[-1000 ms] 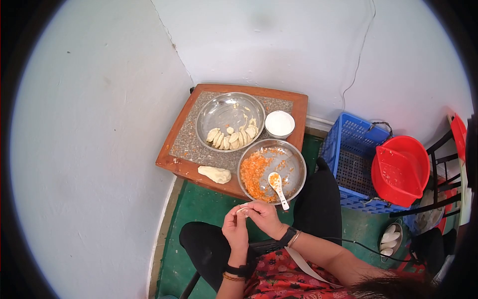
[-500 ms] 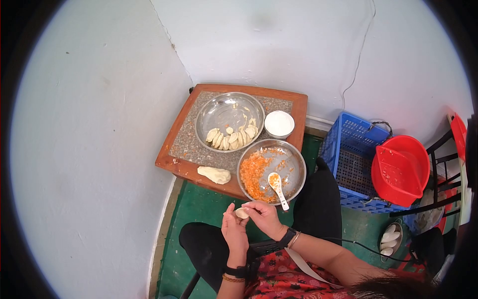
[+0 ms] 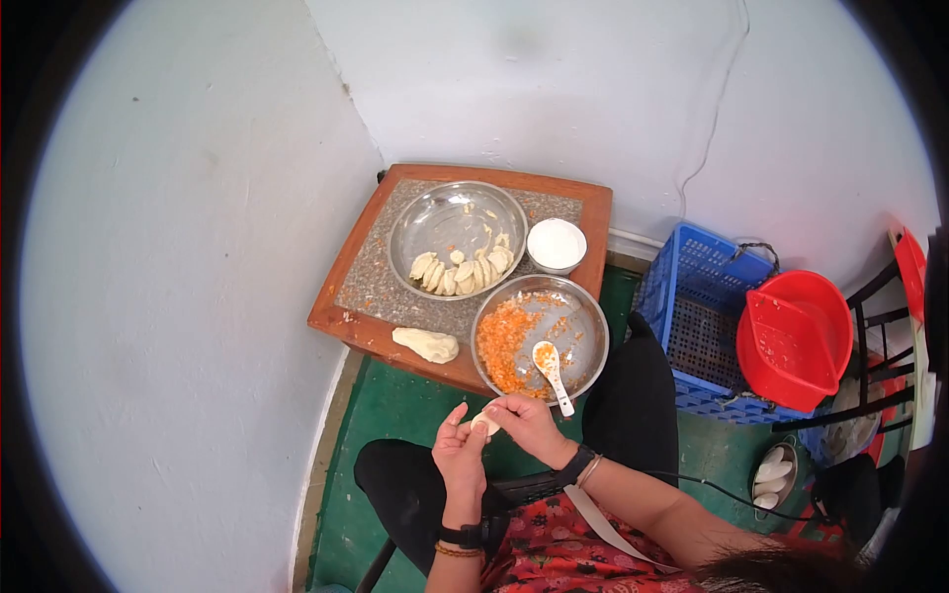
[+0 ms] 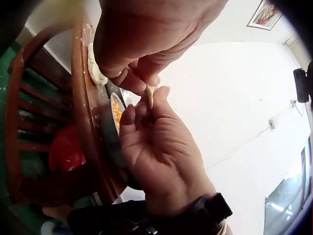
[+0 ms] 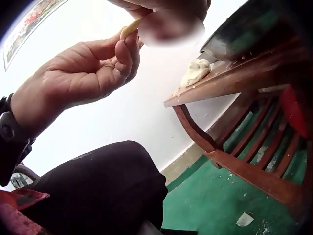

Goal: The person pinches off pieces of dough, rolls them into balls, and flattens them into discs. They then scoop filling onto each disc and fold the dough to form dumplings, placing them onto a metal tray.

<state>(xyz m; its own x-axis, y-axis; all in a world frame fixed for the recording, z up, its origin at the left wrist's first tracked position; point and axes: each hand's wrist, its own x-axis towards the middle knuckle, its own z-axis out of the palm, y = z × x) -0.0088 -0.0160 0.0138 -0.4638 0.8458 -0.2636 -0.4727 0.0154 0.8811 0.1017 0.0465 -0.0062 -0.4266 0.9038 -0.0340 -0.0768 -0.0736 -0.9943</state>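
Observation:
Over the lap, both hands hold a small, pale dumpling wrapper. My left hand grips its near left side with thumb and fingers. My right hand pinches the upper right edge. The left wrist view shows a thin fold of the wrapper between the fingertips. Just beyond the hands is a metal bowl of chopped orange filling, with a white spoon leaning inside. A lump of dough lies on the table's front edge, left of the bowl.
A round metal tray holds a row of shaped dumplings on the wood-framed table. Behind the filling bowl stands a bowl of white powder. On the floor at right are a blue crate and a red basin.
The wrapper first showed as a thin edge, then turned its round face up, and now sits tilted between the fingers. My left hand has shifted slightly left and down.

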